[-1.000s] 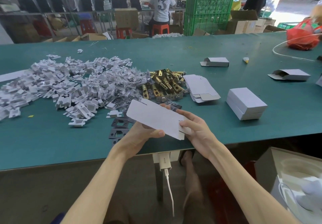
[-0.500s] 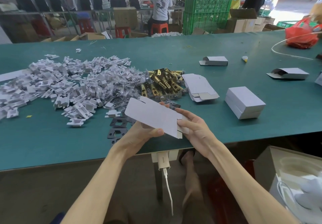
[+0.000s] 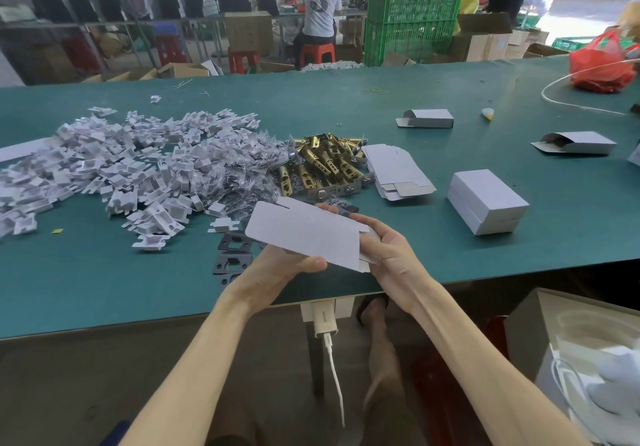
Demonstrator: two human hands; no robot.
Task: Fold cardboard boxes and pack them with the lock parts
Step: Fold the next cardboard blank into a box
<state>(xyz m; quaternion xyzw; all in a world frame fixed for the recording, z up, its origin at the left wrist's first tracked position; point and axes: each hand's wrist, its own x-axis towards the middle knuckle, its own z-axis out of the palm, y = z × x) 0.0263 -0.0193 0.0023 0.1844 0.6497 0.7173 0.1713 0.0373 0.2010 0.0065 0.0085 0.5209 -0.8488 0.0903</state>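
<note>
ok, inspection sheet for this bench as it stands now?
Surface: green table.
Job's things: flat blank held over the near edge; blank stack, brass latches, white inserts, black plates, closed box, two open boxes.
Clutter: red bag, far right.
Hands: left hand and right hand both grip the blank.
Cables: white charger lead under the table; white wire by the bag.
Surroundings: green crates, seated person behind.

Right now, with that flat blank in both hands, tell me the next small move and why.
Probably squeeze the box blank open into a sleeve: the left hand and right hand grip it flat, no flap folded, so the brass latches cannot go in yet.
</note>
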